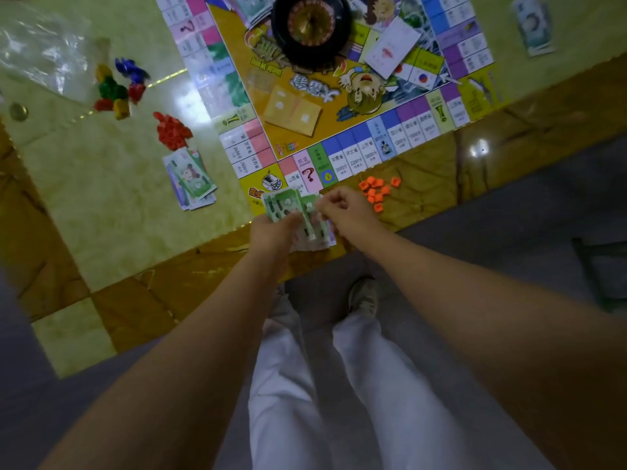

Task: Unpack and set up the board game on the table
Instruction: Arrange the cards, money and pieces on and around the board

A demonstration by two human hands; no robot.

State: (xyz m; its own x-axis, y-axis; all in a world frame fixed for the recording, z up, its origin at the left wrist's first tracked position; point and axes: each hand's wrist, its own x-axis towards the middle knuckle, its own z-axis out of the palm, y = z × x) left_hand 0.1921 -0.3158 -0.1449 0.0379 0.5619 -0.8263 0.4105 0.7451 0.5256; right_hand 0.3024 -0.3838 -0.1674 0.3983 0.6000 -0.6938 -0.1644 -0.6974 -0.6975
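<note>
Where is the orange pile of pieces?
Head view: the orange pieces lie on the table, on its brown border, just right of the right hand and off the board's near edge.

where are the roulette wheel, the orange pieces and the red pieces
roulette wheel [311,24], head view, gold centre
orange pieces [373,193], head view, middle of the cluster
red pieces [172,130], head view, middle of the pile

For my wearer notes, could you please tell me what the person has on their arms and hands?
The left forearm and right forearm are bare as far as the frame shows, no sleeves. The left hand and right hand wear no gloves, and neither wrist carries a watch or band. Rings are too small to tell.
</note>
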